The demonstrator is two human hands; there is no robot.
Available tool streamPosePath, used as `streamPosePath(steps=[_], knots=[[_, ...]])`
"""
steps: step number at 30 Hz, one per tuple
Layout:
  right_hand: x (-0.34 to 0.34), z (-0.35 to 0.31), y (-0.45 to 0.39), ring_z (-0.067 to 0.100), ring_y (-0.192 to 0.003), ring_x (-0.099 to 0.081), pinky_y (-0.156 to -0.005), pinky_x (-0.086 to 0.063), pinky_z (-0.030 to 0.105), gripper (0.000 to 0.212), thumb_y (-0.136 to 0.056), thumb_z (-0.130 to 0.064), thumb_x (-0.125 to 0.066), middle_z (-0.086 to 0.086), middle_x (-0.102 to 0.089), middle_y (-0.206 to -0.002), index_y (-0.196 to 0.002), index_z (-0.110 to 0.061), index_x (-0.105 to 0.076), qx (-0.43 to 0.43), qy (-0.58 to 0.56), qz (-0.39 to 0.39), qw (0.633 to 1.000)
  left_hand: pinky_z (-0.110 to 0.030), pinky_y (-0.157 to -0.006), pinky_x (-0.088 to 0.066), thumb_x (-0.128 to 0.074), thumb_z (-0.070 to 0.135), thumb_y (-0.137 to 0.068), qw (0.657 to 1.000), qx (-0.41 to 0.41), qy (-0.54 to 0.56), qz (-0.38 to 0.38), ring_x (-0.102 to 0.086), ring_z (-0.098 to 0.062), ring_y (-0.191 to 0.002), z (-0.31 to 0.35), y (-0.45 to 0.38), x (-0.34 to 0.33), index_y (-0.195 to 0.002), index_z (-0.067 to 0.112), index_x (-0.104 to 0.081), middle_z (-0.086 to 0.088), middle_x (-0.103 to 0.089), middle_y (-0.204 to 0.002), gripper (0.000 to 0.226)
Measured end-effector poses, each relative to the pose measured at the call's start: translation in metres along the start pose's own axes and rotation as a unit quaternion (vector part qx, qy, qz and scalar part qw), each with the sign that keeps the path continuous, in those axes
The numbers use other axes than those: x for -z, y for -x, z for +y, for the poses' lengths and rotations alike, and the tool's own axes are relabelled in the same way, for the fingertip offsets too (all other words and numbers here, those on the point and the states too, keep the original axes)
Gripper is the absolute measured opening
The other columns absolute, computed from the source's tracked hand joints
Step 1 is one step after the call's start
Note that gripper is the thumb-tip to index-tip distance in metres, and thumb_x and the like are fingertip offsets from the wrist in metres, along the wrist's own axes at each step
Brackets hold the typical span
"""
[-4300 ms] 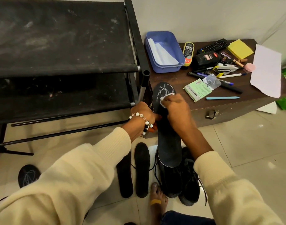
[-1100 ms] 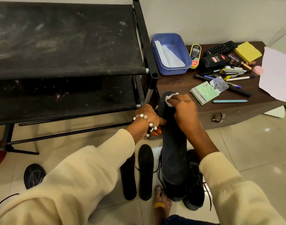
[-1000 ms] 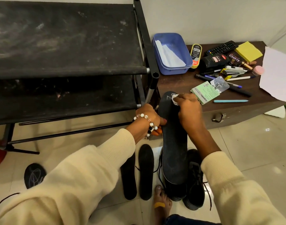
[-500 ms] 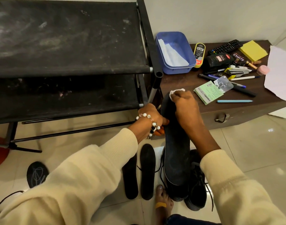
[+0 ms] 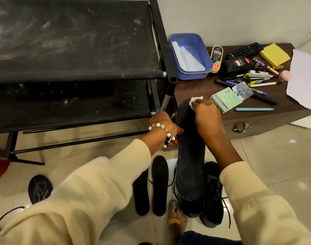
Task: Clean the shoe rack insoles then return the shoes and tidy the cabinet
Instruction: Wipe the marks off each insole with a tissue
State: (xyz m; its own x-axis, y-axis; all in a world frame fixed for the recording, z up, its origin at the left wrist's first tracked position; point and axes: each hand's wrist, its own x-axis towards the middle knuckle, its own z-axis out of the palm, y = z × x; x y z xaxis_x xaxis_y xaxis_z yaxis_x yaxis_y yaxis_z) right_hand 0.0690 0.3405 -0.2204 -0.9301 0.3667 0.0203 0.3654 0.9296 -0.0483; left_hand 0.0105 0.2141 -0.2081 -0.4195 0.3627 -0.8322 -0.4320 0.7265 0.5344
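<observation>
1. The insole [image 5: 190, 156] is held up lengthwise in front of the person, its near end over the black shoes [image 5: 212, 195] on the floor and its far end level with the desk [image 5: 200, 87] edge. The left hand [image 5: 164, 129] has its grip closed on the insole's left edge about midway along. That is a good bracing point, so it should stay firm while the other hand rubs.
2. The right hand [image 5: 206, 119] pinches a small white wipe [image 5: 195, 101] against the far tip of the insole. Press it flat with the fingertips instead of a bunched corner, so more cloth meets the surface.
3. I judge the wiping is at the toe end. Work in overlapping strokes from there toward the heel, and slide the left grip along as needed to support the part being rubbed.
4. Fold the wipe to a fresh face when it greys.
5. Two more insoles [image 5: 159, 184] lie side by side on the floor, just left of the shoes. Lay the finished one apart from any uncleaned ones.
</observation>
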Motion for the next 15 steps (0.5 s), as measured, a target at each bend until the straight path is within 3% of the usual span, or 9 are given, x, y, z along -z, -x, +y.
streamPosePath(steps=[2, 4, 7, 11, 15], knots=[[0.001, -0.012, 0.002, 0.031, -0.1, -0.056, -0.071, -0.037, 0.025, 0.027, -0.097, -0.01, -0.036, 0.014, -0.056, -0.103, -0.112, 0.0, -0.057, 0.005, -0.013, -0.023, 1.0, -0.041, -0.094, -0.053, -0.065, 0.02, -0.09, 1.0, -0.005, -0.001, 0.004, -0.068, -0.03, -0.1, -0.001, -0.003, 0.0, -0.098, -0.005, -0.06, -0.021, -0.069, -0.105, 0.027], [0.007, -0.025, 0.002, 0.027, -0.106, -0.055, -0.082, -0.041, 0.029, 0.027, -0.096, -0.008, -0.042, 0.013, -0.056, -0.116, -0.118, -0.005, -0.056, 0.073, 0.029, -0.033, 0.996, -0.042, -0.09, -0.055, -0.066, 0.018, -0.09, 1.0, -0.007, -0.002, 0.005, -0.07, -0.031, -0.093, 0.0, -0.003, 0.0, -0.103, -0.006, -0.061, -0.02, -0.07, -0.095, 0.027], [0.013, -0.025, -0.001, 0.024, -0.123, -0.045, -0.098, -0.036, 0.028, 0.038, -0.095, -0.013, -0.046, 0.008, -0.051, -0.135, -0.133, -0.013, -0.052, 0.142, -0.026, -0.058, 0.988, -0.044, -0.089, -0.056, -0.066, 0.013, -0.089, 1.0, 0.005, -0.002, -0.004, -0.07, -0.033, -0.095, 0.001, -0.003, 0.0, -0.096, -0.007, -0.062, -0.022, -0.069, -0.092, 0.022], [0.013, -0.008, -0.005, 0.028, -0.124, -0.043, -0.099, -0.032, 0.028, 0.042, -0.097, -0.014, -0.038, 0.009, -0.045, -0.141, -0.138, -0.016, -0.048, 0.036, -0.085, -0.077, 0.993, -0.043, -0.086, -0.057, -0.069, 0.015, -0.087, 1.0, -0.021, -0.002, 0.013, -0.071, -0.032, -0.091, -0.002, 0.002, -0.001, -0.089, -0.007, -0.063, -0.022, -0.071, -0.09, 0.023], [0.017, 0.002, -0.006, 0.032, -0.117, -0.051, -0.101, -0.04, 0.035, 0.04, -0.094, -0.006, -0.044, 0.016, -0.052, -0.132, -0.134, -0.009, -0.051, -0.006, -0.024, -0.089, 0.996, -0.044, -0.087, -0.057, -0.069, 0.014, -0.087, 0.999, -0.024, 0.021, 0.011, -0.07, -0.031, -0.088, -0.005, -0.003, -0.002, -0.085, -0.006, -0.06, -0.019, -0.068, -0.082, 0.022]])
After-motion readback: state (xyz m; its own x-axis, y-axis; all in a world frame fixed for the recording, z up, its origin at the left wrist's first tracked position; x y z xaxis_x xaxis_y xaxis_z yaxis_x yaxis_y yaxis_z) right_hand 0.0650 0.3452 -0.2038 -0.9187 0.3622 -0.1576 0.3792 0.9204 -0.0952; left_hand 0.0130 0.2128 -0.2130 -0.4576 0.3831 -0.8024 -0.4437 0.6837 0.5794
